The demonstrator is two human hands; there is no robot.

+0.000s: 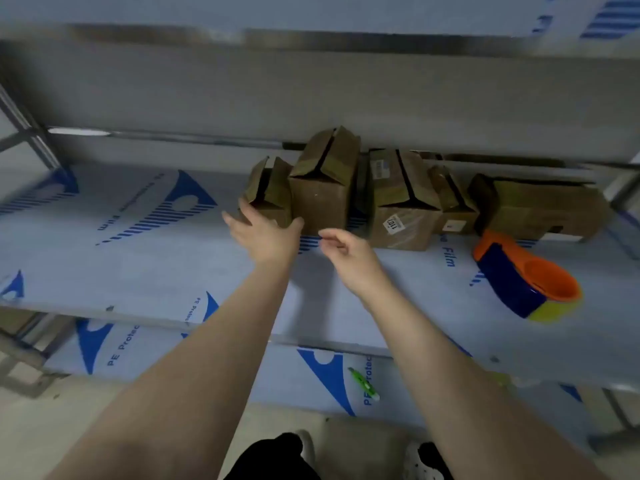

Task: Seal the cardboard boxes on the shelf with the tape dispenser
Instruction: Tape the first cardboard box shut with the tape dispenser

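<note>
Several brown cardboard boxes stand in a row at the back of the middle shelf (138,265), their top flaps apart. The smallest box (272,195) is leftmost, with a taller box (323,188) beside it and a labelled box (401,206) further right. My left hand (263,233) reaches with straight fingers to the small box's front lower corner, touching or nearly touching it. Just in front of the taller box hovers my right hand (349,258), fingers loosely curled and holding nothing. An orange and blue tape dispenser (523,275) lies on the shelf at the right.
A flat box (543,209) lies at the right end of the row. The shelf above (311,91) overhangs the boxes. On the lower shelf lies a green utility knife (363,382). The shelves wear blue-printed protective film. My shoes show at the bottom.
</note>
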